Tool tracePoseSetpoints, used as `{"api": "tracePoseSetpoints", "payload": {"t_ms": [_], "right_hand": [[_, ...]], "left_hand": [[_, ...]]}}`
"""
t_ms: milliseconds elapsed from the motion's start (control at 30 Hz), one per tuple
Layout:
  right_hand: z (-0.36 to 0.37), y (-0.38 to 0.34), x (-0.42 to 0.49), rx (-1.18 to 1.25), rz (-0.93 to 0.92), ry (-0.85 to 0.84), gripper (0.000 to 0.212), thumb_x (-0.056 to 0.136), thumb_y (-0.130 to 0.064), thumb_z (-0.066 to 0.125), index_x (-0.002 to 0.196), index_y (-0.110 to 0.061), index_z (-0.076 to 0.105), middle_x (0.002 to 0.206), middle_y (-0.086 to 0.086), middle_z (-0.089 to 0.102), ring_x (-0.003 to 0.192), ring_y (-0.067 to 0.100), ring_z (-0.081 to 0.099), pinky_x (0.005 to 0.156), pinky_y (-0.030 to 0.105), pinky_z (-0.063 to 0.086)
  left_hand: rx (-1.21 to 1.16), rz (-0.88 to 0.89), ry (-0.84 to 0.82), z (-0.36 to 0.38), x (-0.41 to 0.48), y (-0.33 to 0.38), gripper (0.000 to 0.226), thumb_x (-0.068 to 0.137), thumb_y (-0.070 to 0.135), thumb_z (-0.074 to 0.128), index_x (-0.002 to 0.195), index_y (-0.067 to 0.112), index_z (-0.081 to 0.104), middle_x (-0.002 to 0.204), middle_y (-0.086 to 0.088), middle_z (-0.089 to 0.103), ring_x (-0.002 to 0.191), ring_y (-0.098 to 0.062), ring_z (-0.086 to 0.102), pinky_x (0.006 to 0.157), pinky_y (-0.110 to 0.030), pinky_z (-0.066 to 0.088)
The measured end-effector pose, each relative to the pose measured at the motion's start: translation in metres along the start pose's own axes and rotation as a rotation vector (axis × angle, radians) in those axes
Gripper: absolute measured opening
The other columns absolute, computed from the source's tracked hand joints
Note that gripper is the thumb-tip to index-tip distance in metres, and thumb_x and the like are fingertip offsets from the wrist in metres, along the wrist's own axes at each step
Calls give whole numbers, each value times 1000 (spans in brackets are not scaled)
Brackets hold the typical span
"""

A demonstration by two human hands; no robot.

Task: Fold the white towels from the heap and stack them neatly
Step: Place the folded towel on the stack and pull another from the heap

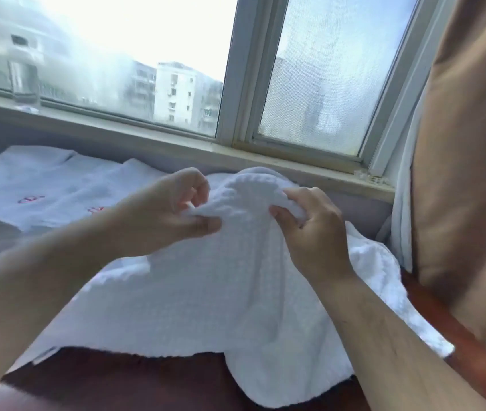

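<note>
A white towel (206, 298) is lifted at its top edge and drapes down over a dark red-brown table (117, 381). My left hand (164, 215) pinches the towel's upper edge on the left. My right hand (313, 229) grips the same bunched edge on the right, a short way from the left hand. More loose white towel (378, 277) lies under and to the right of the held one. At the left, folded white towels (40, 191) with small red embroidery lie flat side by side.
A window sill (176, 143) and window frame (244, 84) run behind the towels. A clear glass (24, 84) stands on the sill at the far left. A brown curtain (467, 143) hangs at the right, close to my right arm.
</note>
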State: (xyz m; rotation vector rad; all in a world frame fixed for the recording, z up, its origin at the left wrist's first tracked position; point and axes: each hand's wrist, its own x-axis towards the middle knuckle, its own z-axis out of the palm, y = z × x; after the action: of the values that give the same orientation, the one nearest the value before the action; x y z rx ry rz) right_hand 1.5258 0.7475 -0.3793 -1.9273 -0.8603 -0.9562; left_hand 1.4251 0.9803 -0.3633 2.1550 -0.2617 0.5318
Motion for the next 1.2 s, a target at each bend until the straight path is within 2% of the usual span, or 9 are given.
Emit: {"api": "tracePoseSetpoints", "payload": {"t_ms": [133, 333, 400, 500, 700, 800, 933, 1033, 1200], "right_hand": [[2, -30, 21, 148, -130, -134, 13, 86, -24, 79, 97, -22, 74, 86, -19, 59, 85, -5, 57, 77, 5, 37], [-3, -32, 5, 173, 113, -523, 44, 64, -69, 75, 90, -35, 63, 79, -19, 65, 72, 0, 61, 63, 13, 46], [-11, -25, -7, 68, 241, -945, 48, 57, -69, 80, 90, -36, 66, 81, -20, 69, 77, -2, 64, 70, 22, 53], [-17, -21, -36, -207, 250, -1340, 23, 67, -59, 81, 81, -48, 66, 81, -27, 69, 79, -4, 63, 69, 21, 48], [-5, -44, -53, -27, -11, -499, 33, 81, -27, 68, 62, -31, 41, 64, -11, 51, 62, 6, 50, 55, 17, 34], [0, -63, -71, -58, -56, -710, 34, 80, -28, 70, 66, -33, 40, 62, -11, 52, 62, 3, 52, 51, 17, 34], [1, -76, -91, -50, -74, -1015, 18, 74, -32, 70, 75, -30, 53, 71, -8, 58, 67, 7, 53, 60, 21, 42], [-1, -87, -96, -66, -21, -1158, 20, 72, -40, 71, 84, -38, 55, 81, -13, 60, 73, 8, 56, 65, 25, 47], [-7, -106, -87, -218, 82, -1465, 54, 53, -76, 74, 99, -54, 55, 95, -26, 60, 83, -3, 61, 72, 21, 49]], "left_hand": [[-177, -152, -309, -16, 3, 20, 66, 76, 62, 74, 132, 35, 50, 126, 4, 65, 105, -5, 67, 86, -27, 58], [-305, -288, -566, -3, -33, 6, 42, 82, 23, 76, 120, 13, 65, 120, -26, 65, 115, -45, 62, 101, -69, 41], [-144, -231, -642, 2, -48, 6, 42, 81, 26, 77, 121, 20, 62, 116, -13, 70, 111, -34, 66, 95, -56, 53], [693, -135, -497, 12, -69, 2, 36, 81, 39, 67, 113, 41, 52, 95, 15, 58, 92, -14, 61, 66, -27, 50], [1116, 150, 271, 3, -98, -5, 36, 83, 16, 69, 115, 26, 57, 92, 2, 59, 67, -30, 62, 53, -34, 45], [909, -86, -106, -10, -128, -3, 58, 79, 57, 61, 131, 51, 35, 114, 12, 37, 86, -19, 52, 69, -32, 42], [877, -276, -643, -29, -167, -1, 71, 54, 97, 45, 109, 53, 50, 114, 31, 36, 107, 2, 38, 84, -21, 37], [874, 38, -543, -28, -177, -4, 46, 71, 77, 56, 77, 33, 45, 100, 23, 47, 95, 4, 39, 75, -14, 34], [688, -125, -497, -23, -176, -11, 34, 91, 67, 32, 88, 39, 52, 84, 19, 59, 81, -5, 59, 72, -32, 48]]}}
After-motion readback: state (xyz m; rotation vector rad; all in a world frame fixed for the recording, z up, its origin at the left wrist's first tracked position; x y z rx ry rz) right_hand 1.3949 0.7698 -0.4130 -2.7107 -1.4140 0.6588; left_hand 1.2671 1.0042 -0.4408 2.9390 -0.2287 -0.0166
